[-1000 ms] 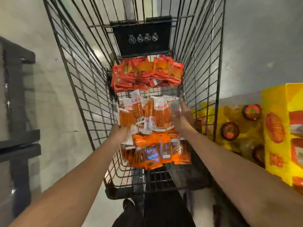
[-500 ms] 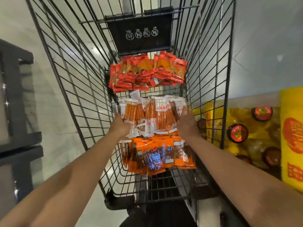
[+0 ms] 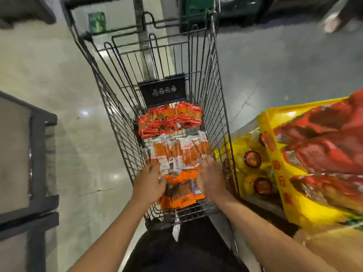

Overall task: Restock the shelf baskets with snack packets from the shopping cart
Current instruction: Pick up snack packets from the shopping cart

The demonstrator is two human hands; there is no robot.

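A black wire shopping cart (image 3: 121, 107) stands in front of me with three piles of snack packets on its floor. Red packets (image 3: 170, 118) lie at the far end, clear packets of orange sticks with white tops (image 3: 176, 150) in the middle, and orange packets (image 3: 180, 191) nearest me. My left hand (image 3: 149, 183) and my right hand (image 3: 211, 182) are inside the cart, on either side of the orange pile. Their fingers point forward and touch the near edge of the stick packets. Both hands are blurred. No shelf basket is visible.
A yellow display carton with red pictures (image 3: 314, 163) and bottles with red lids (image 3: 252, 159) stand close on the cart's right. A dark shelf frame (image 3: 39, 163) is at the left. Pale tiled floor surrounds the cart. A person's foot (image 3: 334, 20) shows far right.
My hands have slid back toward me, from the sides of the stick-packet pile to its near edge over the orange pile. My head has lifted, so more of the cart's far end shows.
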